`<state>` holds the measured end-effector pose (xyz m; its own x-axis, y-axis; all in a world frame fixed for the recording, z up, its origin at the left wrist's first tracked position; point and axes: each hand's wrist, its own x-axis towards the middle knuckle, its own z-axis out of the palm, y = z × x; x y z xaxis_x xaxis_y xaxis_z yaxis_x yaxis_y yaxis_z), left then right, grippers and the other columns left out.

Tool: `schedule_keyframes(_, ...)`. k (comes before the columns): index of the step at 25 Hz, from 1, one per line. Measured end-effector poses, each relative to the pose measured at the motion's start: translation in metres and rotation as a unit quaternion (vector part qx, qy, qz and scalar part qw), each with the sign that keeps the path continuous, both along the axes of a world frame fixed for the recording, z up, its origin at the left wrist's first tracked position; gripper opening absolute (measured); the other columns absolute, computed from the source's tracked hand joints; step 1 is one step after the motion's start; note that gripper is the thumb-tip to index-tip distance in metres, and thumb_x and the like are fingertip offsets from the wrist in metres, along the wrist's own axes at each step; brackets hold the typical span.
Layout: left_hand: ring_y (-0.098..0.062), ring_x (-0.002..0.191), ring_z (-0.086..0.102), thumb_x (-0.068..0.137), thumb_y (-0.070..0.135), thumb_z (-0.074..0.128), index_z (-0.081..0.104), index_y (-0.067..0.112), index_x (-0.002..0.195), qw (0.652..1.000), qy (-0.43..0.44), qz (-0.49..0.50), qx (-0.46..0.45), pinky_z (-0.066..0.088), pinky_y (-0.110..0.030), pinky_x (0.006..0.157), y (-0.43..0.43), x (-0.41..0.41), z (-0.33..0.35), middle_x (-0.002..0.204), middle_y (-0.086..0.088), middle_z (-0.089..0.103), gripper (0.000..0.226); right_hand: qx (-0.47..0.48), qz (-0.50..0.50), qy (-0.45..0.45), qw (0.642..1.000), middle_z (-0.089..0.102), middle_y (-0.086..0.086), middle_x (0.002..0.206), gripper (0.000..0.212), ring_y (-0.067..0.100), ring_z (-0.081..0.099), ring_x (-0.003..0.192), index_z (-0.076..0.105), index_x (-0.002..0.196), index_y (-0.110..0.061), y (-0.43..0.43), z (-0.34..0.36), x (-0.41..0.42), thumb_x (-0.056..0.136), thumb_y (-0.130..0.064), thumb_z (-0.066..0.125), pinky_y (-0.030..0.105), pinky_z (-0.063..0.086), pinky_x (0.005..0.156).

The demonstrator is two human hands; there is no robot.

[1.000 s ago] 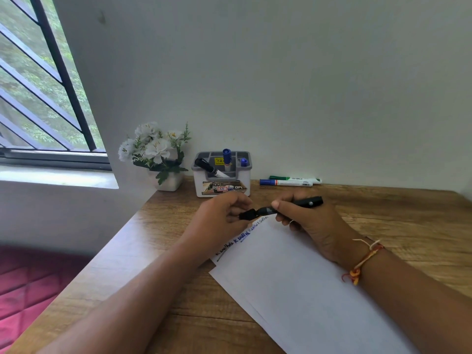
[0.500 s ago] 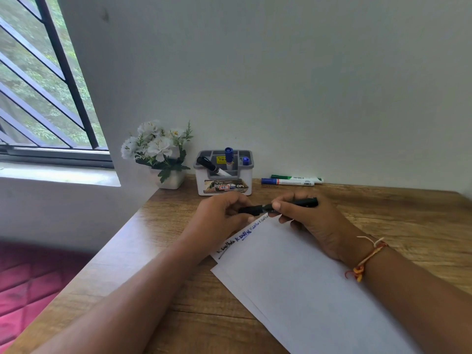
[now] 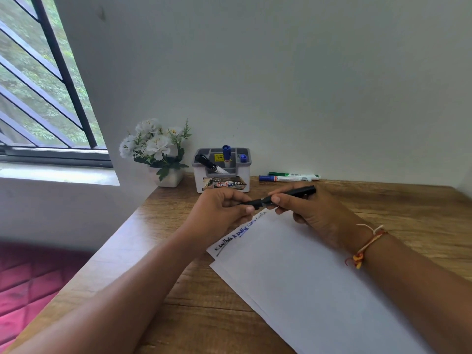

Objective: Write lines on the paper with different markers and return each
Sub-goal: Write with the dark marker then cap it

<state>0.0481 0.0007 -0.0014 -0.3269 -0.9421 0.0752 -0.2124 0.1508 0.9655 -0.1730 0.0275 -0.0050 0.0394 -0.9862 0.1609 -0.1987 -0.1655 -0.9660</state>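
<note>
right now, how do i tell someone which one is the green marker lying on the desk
Find the grey pen holder at the back of the wooden desk. Just right of it, two markers lie side by side along the wall. The green marker is the one nearer the wall; the blue marker lies in front.

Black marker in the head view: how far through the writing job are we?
Done: three short written bits, black, blue and a fainter one, along the top edge of the paper. In hand: left hand and right hand both hold the black marker at its cap joint; capping or uncapping, I cannot tell. Left: returning it to the grey marker holder, probably.
</note>
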Motion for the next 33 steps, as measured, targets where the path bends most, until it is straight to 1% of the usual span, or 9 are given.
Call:
schedule_keyframes(4,-0.013,0.071,0.074,0.086,-0.001,0.071,0.073,0.004,0.101,0.998,0.055,-0.007,0.043,0.059,-0.017,0.063,0.001,-0.002,0.001,0.085,-0.014,0.078,0.016,-0.024,0.033,0.014,0.999,0.078,0.017,0.092,0.02,0.028,0.061,0.083,0.082,0.101,-0.02,-0.001,0.003,-0.005,0.085,-0.033,0.077,0.026,0.037,0.054)
schedule_keyframes(9,-0.017,0.077,0.073,0.088,0.003,0.069,0.075,0.008,0.1,0.995,0.069,-0.025,0.065,0.06,-0.02,0.069,0.002,-0.001,-0.001,0.087,-0.015,0.078,0.014,-0.04,0.055,0.025,0.997,0.075,0.011,0.083,0.017,0.02,0.052,0.068,0.081,0.102,-0.016,0.0,0.006,-0.007,0.09,-0.025,0.075,0.02,0.038,0.05)
schedule_keyframes(11,-0.018,0.082,0.072,0.089,0.006,0.07,0.076,0.011,0.102,0.997,0.063,-0.024,0.035,0.061,-0.025,0.077,0.0,0.002,-0.001,0.093,-0.017,0.077,0.016,-0.028,0.051,0.011,0.998,0.079,0.008,0.09,0.017,0.021,0.065,0.075,0.08,0.104,-0.019,0.0,0.005,-0.004,0.089,-0.025,0.076,0.022,0.045,0.055)
schedule_keyframes(14,-0.025,0.094,0.072,0.086,0.008,0.073,0.076,0.013,0.104,0.997,0.071,-0.023,-0.015,0.059,-0.034,0.091,-0.002,0.007,0.003,0.103,-0.016,0.075,0.019,0.024,0.06,-0.085,0.994,0.08,0.01,0.105,0.024,0.021,0.076,0.098,0.078,0.107,-0.019,0.0,0.005,0.0,0.083,-0.021,0.079,0.023,0.052,0.063)
schedule_keyframes(20,-0.028,0.101,0.072,0.086,0.001,0.071,0.068,0.006,0.111,0.987,0.16,0.007,0.012,0.057,-0.037,0.093,-0.006,0.013,0.001,0.105,-0.016,0.076,0.025,0.043,0.004,-0.172,0.984,0.079,0.002,0.093,0.018,0.012,0.075,0.083,0.08,0.098,-0.021,-0.004,0.0,0.009,0.08,-0.025,0.081,0.023,0.055,0.064)
schedule_keyframes(24,-0.026,0.094,0.073,0.087,-0.003,0.069,0.065,0.006,0.114,0.981,0.194,0.005,-0.001,0.06,-0.032,0.084,-0.004,0.008,0.001,0.105,-0.018,0.075,0.028,-0.013,0.002,0.038,0.999,0.08,-0.003,0.087,0.011,0.009,0.075,0.08,0.079,0.1,-0.029,0.0,0.005,0.012,0.09,-0.025,0.076,0.019,0.055,0.065)
schedule_keyframes(26,-0.025,0.093,0.073,0.088,0.0,0.07,0.062,0.006,0.119,0.978,0.208,0.005,-0.004,0.06,-0.031,0.081,-0.003,0.006,0.0,0.103,-0.016,0.076,0.033,-0.04,0.027,0.127,0.991,0.079,0.004,0.09,0.015,0.018,0.072,0.078,0.079,0.106,-0.033,0.0,0.003,0.022,0.094,-0.029,0.071,0.024,0.052,0.067)
schedule_keyframes(29,-0.023,0.092,0.074,0.088,0.008,0.072,0.059,0.008,0.12,0.978,0.205,0.024,-0.012,0.06,-0.031,0.078,-0.006,0.007,-0.001,0.102,-0.015,0.076,0.035,-0.041,-0.024,0.098,0.994,0.079,0.009,0.093,0.011,0.014,0.068,0.076,0.076,0.104,-0.025,0.001,0.008,0.027,0.097,-0.025,0.068,0.025,0.048,0.073)
schedule_keyframes(33,-0.025,0.092,0.073,0.092,0.016,0.069,0.063,0.011,0.114,0.989,0.123,0.06,-0.06,0.061,-0.032,0.073,-0.012,0.009,-0.006,0.097,-0.01,0.075,0.023,-0.053,-0.142,0.028,0.988,0.082,0.003,0.093,0.014,0.012,0.078,0.089,0.063,0.107,-0.014,-0.013,0.032,0.016,0.096,-0.019,0.07,0.029,0.059,0.082)
